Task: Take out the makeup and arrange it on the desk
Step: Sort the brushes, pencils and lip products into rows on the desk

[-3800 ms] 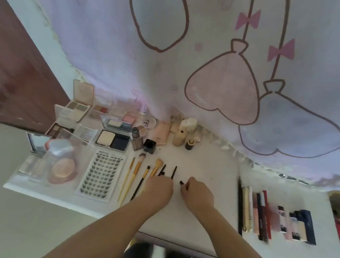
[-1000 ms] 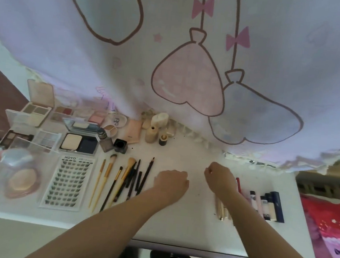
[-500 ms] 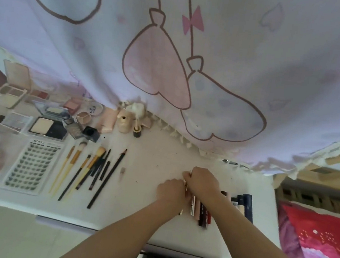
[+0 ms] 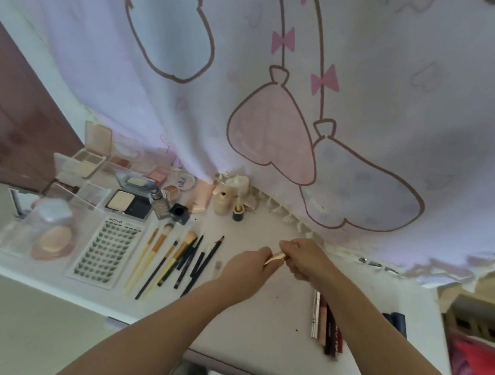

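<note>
Most of the slim gold stick (image 4: 275, 257) is buried inside the 2 fists; only a short gleaming stretch shows between the left hand (image 4: 248, 271) and the right hand (image 4: 305, 260), so what kind of item it is cannot be told. The right forearm covers much of the row of lip pencils and tubes (image 4: 327, 327), and their near ends smear into blur. A dark blue box (image 4: 398, 322) peeps out behind that arm, mostly hidden. At the far left, the clear-lidded powder jar (image 4: 50, 234) is soft and washed out. The print on the round compact (image 4: 184, 183) is too small to read. Both arms are cut off by the bottom edge.
</note>
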`<state>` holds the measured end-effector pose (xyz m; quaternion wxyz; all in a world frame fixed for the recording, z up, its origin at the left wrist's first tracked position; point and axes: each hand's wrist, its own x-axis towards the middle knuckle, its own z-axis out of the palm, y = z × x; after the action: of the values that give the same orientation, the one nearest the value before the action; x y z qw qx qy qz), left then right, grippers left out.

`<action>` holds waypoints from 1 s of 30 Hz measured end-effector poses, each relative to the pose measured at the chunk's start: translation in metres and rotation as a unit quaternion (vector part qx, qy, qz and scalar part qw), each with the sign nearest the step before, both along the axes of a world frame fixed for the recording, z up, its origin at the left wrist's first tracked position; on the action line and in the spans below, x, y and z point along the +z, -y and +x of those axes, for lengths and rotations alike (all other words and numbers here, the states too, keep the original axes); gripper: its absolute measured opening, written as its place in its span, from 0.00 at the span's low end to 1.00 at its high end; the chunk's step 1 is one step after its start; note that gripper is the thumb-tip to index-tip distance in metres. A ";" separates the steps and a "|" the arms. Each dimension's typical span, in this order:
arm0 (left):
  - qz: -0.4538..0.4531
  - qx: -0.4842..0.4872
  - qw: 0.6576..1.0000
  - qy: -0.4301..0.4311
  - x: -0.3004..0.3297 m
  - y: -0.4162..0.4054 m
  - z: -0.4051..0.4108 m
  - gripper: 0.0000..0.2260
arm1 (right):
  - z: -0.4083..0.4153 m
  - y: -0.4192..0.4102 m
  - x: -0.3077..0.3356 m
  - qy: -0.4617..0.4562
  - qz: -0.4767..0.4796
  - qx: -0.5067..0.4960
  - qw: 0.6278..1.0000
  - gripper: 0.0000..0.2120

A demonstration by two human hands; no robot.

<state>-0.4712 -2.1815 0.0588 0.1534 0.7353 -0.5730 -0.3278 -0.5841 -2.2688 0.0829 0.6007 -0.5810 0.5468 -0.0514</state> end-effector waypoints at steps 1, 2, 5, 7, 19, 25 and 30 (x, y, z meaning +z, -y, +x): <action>0.009 -0.003 1.000 -0.012 0.003 0.000 0.004 0.16 | 0.003 -0.001 0.002 0.006 0.002 -0.007 1.000 0.15; 0.019 -0.006 0.999 -0.027 0.005 0.000 0.009 0.17 | 0.006 -0.003 0.003 0.011 0.005 -0.012 1.000 0.15; 0.055 0.002 0.994 -0.096 0.009 -0.006 0.022 0.17 | 0.016 -0.011 0.001 0.020 0.017 -0.007 1.000 0.15; 0.089 0.023 0.978 -0.188 0.013 -0.015 0.036 0.17 | 0.026 -0.020 -0.001 0.025 0.015 0.004 1.000 0.15; 0.032 -0.107 0.993 -0.044 0.018 -0.047 0.102 0.12 | 0.054 -0.042 0.029 -0.067 0.033 0.190 0.979 0.23; -0.002 -0.122 0.992 0.012 0.029 -0.040 0.117 0.12 | 0.058 -0.044 0.041 -0.003 0.026 0.150 0.988 0.10; -0.017 -0.150 0.987 0.059 0.039 -0.036 0.113 0.13 | 0.057 -0.043 0.047 -0.033 0.014 0.132 0.991 0.20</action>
<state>-0.3581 -2.1454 0.0980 0.0809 0.6567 -0.6901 -0.2931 -0.5272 -2.2261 0.1303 0.5918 -0.6410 0.4857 0.0545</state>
